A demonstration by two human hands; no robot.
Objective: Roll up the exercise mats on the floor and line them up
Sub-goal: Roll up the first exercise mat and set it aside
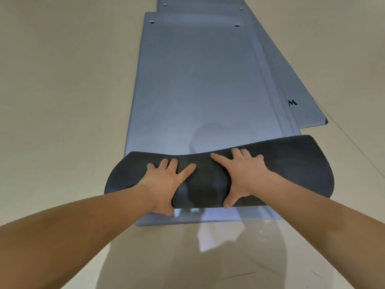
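Beige tiled floor fills our view, and a stack of blue-grey exercise mats lies on it, running away from us.

At the left, our left hand lies over the roll. This is the near end of the top mat, turned over so that its dark underside faces up. The fingers are spread across the top of the roll and the thumb is tucked against its near edge, so the hand clasps it.

Just to the right, with a bare patch of roll between the two, our right hand grips in the same way, fingers over the crest and thumb down on the near side. The roll dips where we press it.

Beyond the roll the top mat lies flat, with two round eyelets near its far edge.

The lower mats fan out to the right from under it. One also shows as a blue strip nearer to us than the roll.

On the rightmost mat, near its corner, we read a dark printed mark shaped like a letter M. No other writing is legible.
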